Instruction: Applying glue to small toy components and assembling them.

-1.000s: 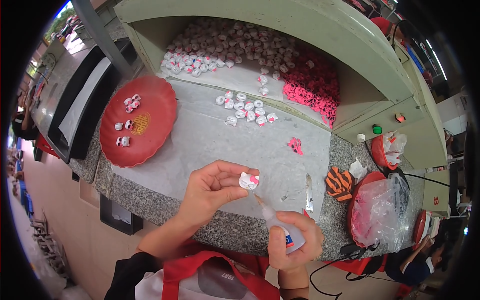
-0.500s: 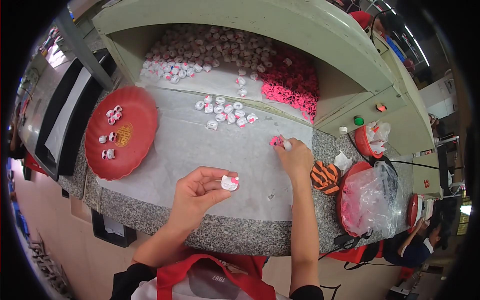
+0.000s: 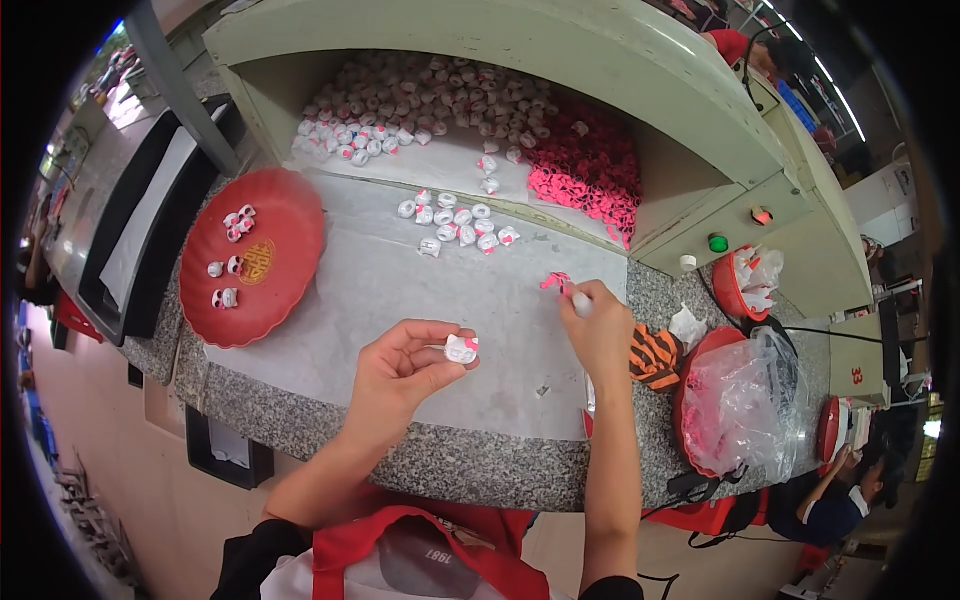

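Observation:
Between the thumb and fingers of my left hand (image 3: 402,370) is a small white cat-head piece (image 3: 461,349) with a pink bow, raised over the white paper sheet (image 3: 370,290). My right hand (image 3: 602,330) is closed round a small white rounded object (image 3: 582,304), its lower part hidden in the palm. Just beyond those fingertips lie a few pink plastic pieces (image 3: 556,282) on the sheet. Several more white cat-head pieces (image 3: 466,235) are grouped at the sheet's far side.
On the left sits a red scalloped tray (image 3: 290,290) with several pink-and-white pieces. A pale green shelf (image 3: 480,35) behind holds heaps of white pieces and pink pieces (image 3: 580,180). To the right are a striped cloth (image 3: 655,358), a plastic bag (image 3: 745,400) and a red bowl (image 3: 727,290).
My right hand has drawn slightly back and right from the pink pieces, still gripping the white object. The left hand keeps the cat-head piece nearly in place, slightly turned. The view has shifted a little.

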A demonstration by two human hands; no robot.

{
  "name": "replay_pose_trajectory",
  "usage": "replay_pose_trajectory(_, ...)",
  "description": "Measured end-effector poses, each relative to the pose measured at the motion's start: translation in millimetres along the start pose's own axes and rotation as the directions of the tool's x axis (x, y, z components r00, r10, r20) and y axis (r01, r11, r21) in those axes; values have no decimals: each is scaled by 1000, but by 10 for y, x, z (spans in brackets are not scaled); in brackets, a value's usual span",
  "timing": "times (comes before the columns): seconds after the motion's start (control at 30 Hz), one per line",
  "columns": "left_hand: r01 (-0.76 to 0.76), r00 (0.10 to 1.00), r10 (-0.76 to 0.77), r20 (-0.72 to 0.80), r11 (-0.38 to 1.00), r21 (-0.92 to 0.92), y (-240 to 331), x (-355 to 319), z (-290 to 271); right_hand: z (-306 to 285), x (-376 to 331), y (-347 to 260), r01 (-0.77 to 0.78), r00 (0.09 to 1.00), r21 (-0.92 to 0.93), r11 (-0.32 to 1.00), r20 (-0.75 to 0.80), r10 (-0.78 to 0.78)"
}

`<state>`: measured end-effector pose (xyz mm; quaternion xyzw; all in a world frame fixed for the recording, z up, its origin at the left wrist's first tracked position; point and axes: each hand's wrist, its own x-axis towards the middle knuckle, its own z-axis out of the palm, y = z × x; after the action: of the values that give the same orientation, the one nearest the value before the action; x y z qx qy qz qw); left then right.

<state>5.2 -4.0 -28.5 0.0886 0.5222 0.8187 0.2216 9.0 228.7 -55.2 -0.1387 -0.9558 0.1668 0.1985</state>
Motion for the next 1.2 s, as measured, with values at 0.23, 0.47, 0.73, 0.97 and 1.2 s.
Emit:
replay_pose_trajectory(0.23, -31, 999, 28, 38, 996, 83, -15, -18, 94, -590, -499, -909, -307, 943, 812, 496, 330, 43)
replay_pose_trajectory(0.47, -205, 977, 188, 98, 956, 209, 29, -25, 72, -643, -501, -911, -343, 922, 739, 580, 382, 60)
replay_pose_trajectory(0.73, -135, 982, 103, 159, 969, 206, 137, -62, 102, -608, -561, -925, -273, 960, 706, 653, 245, 136)
replay_pose_trajectory(0.97, -43, 984, 46, 171, 999, -20, 61, -57, 83, -579, -596, -933, -242, 966, 739, 628, 243, 87)
replay_pose_trajectory(1.2, -138, 974, 130, 185, 990, 28, 54, -63, 109, -641, -540, -877, -62, 987, 685, 726, 150, -58)
